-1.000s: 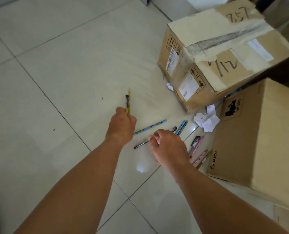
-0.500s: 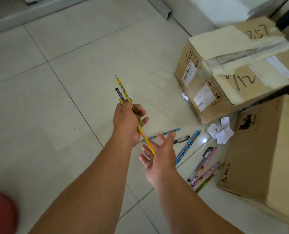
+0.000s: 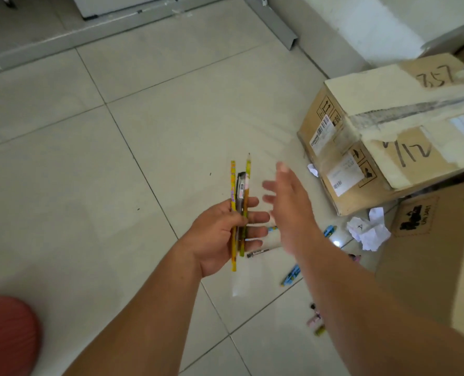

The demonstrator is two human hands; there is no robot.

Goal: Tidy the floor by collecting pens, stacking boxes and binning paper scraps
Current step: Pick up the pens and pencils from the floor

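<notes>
Left hand (image 3: 220, 237), palm up near frame centre, holds pen bundle (image 3: 240, 213) clear of the tiled floor (image 3: 90, 185): thumb pins it against lightly bent fingers. Bundle consists of a long yellow pencil (image 3: 233, 185), a dark pen (image 3: 241, 185) and a yellow-green pencil (image 3: 248, 172), all lying parallel with tips toward 12 o'clock. Right hand (image 3: 290, 210) sits just beside the left at its 3 o'clock, apart from the bundle; its fingers are straight and spread, it holds nothing, and its outline is motion-blurred. Loose items on the floor: black pen (image 3: 258, 252) at 5 o'clock of the left hand, blue pen (image 3: 290, 275) below it, pink pen (image 3: 314, 320) further toward 5 o'clock; others are partly hidden by the right forearm. Crumpled paper (image 3: 367, 233) lies at 3 o'clock, between taped box (image 3: 388, 147) and plain box (image 3: 437, 267). Small scrap (image 3: 312, 170) lies just beside the taped box's near corner. Red object (image 3: 6, 335) at 8 o'clock, unidentifiable.
</notes>
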